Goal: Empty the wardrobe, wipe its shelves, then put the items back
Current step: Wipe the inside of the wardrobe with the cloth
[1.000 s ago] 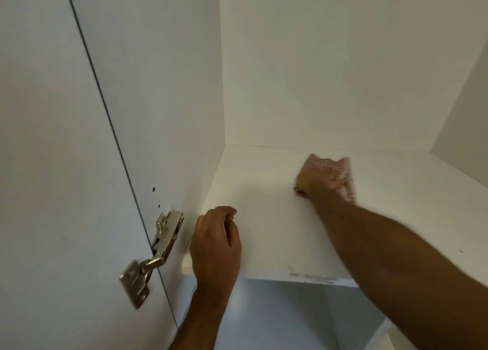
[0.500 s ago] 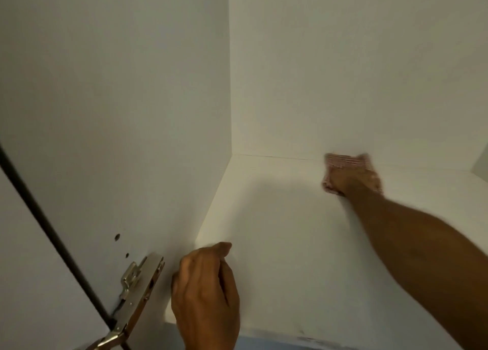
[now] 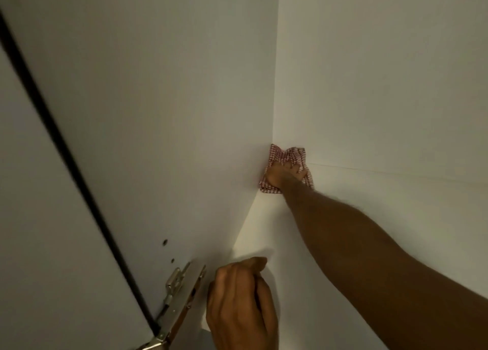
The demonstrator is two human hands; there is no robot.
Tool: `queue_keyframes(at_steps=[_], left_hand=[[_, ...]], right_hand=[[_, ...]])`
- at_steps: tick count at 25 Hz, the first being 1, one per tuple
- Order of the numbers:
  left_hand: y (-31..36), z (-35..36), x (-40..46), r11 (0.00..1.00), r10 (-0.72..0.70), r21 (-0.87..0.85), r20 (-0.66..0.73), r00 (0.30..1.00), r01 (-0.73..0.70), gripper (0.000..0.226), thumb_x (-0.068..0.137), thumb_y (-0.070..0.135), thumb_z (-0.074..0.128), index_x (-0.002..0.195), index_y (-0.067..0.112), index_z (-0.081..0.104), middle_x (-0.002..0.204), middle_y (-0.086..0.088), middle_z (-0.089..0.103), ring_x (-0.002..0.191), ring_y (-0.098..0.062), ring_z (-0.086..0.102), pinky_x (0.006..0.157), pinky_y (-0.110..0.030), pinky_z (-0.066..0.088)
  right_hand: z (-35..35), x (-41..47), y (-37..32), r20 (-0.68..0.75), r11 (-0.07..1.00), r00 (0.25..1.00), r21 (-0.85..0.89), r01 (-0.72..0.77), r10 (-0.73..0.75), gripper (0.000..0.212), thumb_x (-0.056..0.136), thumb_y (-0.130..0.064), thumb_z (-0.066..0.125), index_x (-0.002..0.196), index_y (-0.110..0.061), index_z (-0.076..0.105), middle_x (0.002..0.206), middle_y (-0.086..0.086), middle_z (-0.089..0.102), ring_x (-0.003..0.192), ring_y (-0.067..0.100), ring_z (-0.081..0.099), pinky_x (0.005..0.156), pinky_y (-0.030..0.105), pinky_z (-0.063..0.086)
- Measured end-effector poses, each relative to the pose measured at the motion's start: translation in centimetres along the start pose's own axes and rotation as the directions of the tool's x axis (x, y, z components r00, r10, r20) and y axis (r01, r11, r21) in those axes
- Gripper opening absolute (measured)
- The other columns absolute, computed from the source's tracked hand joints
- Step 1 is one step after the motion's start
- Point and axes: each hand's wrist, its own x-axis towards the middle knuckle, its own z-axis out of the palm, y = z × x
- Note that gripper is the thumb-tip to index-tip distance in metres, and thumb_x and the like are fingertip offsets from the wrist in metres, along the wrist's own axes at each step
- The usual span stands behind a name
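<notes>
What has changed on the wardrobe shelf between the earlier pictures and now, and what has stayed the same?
The right hand, gripping the red checked cloth, has swept it leftward and back along the shelf into the rear left corner. The left hand still rests at the shelf's front left edge beside the door hinge. Nothing was picked up or let go.

Dim, warm, even light, soft shadow on the shelf (image 3: 369, 217), mild blur, wide-angle bending at left edge

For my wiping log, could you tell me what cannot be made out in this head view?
- Right hand: its fingers are buried in the checked cloth.
- Left hand: wrist cut off by the bottom edge.
- Hinge: blurred, lower part cut off.
- Shelf: dust too faint to judge.
</notes>
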Motion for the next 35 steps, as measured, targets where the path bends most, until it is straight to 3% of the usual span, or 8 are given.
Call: queue_keyframes(at_steps=[7,13,16,19,22,25,30,35], left_hand=[[0.3,-1.0,0.9,0.967,-0.216,-0.108,0.13,0.968,0.231,0.024,0.103,0.028,0.04,0.117,0.021,0.058,0.095,0.004,0.066,0.084,-0.011,0.063,0.074,-0.028,0.053],[3.6,-6.4,0.9,0.78,-0.314,-0.544,0.088,0.945,0.309,0.018,0.102,0.028,0.038,0.108,0.016,0.05,0.091,0.029,0.057,0.081,0.004,0.057,0.067,-0.012,0.046],[6.0,-9.6,-1.9,0.789,-0.263,-0.555,0.084,0.961,0.265,0.018,0.104,0.037,0.039,0.097,0.026,0.051,0.081,0.023,0.055,0.07,0.002,0.054,0.057,-0.015,0.044],[8.4,-11.4,-4.3,0.804,-0.216,-0.518,0.205,0.955,0.293,0.019,0.102,0.053,0.04,0.098,0.041,0.054,0.084,0.014,0.061,0.073,-0.004,0.06,0.058,-0.019,0.049],[11.1,-12.0,-5.0,0.83,-0.139,-0.507,0.217,0.966,0.233,0.015,0.102,0.043,0.045,0.102,0.031,0.054,0.086,0.015,0.061,0.074,-0.003,0.06,0.061,-0.015,0.047],[14.8,-11.0,-6.3,0.842,-0.077,-0.495,0.282,0.956,0.214,0.014,0.102,0.032,0.049,0.1,0.02,0.055,0.079,0.005,0.06,0.062,-0.013,0.053,0.053,-0.025,0.044],[20.9,-6.4,-10.7,0.89,0.011,-0.407,0.471,0.882,0.206,0.021,0.099,0.039,0.052,0.099,0.019,0.057,0.075,0.004,0.058,0.062,-0.015,0.052,0.055,-0.024,0.04],[24.4,-0.4,-10.1,0.975,0.126,-0.221,0.607,0.784,0.015,0.03,0.101,0.044,0.051,0.111,0.017,0.056,0.088,0.002,0.063,0.078,-0.016,0.058,0.067,-0.037,0.055]], right_hand=[[-0.3,-11.0,-0.6,0.023,0.996,0.996,0.02,0.085,-0.085,0.064,0.097,-0.043,0.043,0.153,-0.016,0.027,0.163,0.013,0.019,0.15,0.039,0.009,0.119,0.059,0.002],[2.4,-26.3,-0.8,0.124,0.96,0.952,0.051,0.275,-0.279,0.074,0.092,-0.056,0.044,0.154,-0.018,0.029,0.165,0.018,0.008,0.151,0.043,-0.003,0.115,0.066,-0.008],[2.6,-37.1,0.8,-0.134,0.902,0.894,-0.001,0.431,-0.427,0.055,0.105,-0.041,0.024,0.152,-0.014,0.033,0.16,0.018,0.028,0.15,0.035,0.02,0.121,0.056,0.012],[2.8,-43.1,4.0,-0.44,0.868,0.749,-0.231,0.439,-0.496,0.071,0.104,-0.024,-0.004,0.128,-0.029,0.062,0.135,-0.018,0.06,0.132,-0.002,0.048,0.122,0.024,0.019],[3.8,-42.5,9.4,-0.211,0.803,0.788,-0.314,0.506,-0.579,0.05,0.102,-0.032,0.035,0.15,-0.018,0.039,0.155,0.01,0.04,0.145,0.028,0.035,0.12,0.051,0.023],[2.8,-43.1,19.5,-0.321,0.845,0.791,-0.329,0.422,-0.52,0.06,0.089,-0.018,0.061,0.147,-0.017,0.044,0.15,0.013,0.048,0.139,0.033,0.043,0.113,0.054,0.032],[0.0,-46.8,37.3,-0.576,0.941,0.747,-0.264,0.214,-0.332,0.066,0.085,-0.022,0.068,0.147,-0.016,0.047,0.152,0.013,0.046,0.142,0.035,0.039,0.117,0.053,0.022],[2.8,-49.5,40.3,-0.721,0.948,0.622,-0.173,0.266,-0.306,0.042,0.086,-0.044,0.067,0.121,-0.02,0.068,0.138,0.01,0.058,0.132,0.035,0.046,0.104,0.053,0.037]])
